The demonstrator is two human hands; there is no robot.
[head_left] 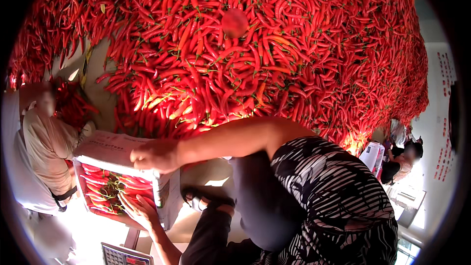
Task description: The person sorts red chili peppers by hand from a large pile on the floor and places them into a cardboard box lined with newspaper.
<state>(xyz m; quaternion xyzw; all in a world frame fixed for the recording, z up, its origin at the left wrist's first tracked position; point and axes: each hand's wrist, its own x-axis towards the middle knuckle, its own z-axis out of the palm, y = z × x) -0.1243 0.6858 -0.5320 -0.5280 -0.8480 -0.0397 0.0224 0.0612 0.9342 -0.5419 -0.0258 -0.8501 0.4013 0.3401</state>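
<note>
A white cardboard box (169,194) of red chili peppers (100,189) stands at the lower left, its printed flap (110,142) raised along the far side. The chilies lie in rows with green stems toward the middle. My left hand (140,211) rests on the chilies at the near right corner, fingers stretched out. Over the box's far right corner, my right hand (156,157) is closed at the flap's edge, its fingers curled and slightly blurred. Its forearm crosses in front of a huge heap of red chilies (245,68).
A scale (125,255) with keypad and red display stands below the box. A person in beige (46,147) sits close by on the left. My bent legs (211,230) and sandalled foot (198,200) are right of the box. Another person (402,164) sits far right near a white box (372,157).
</note>
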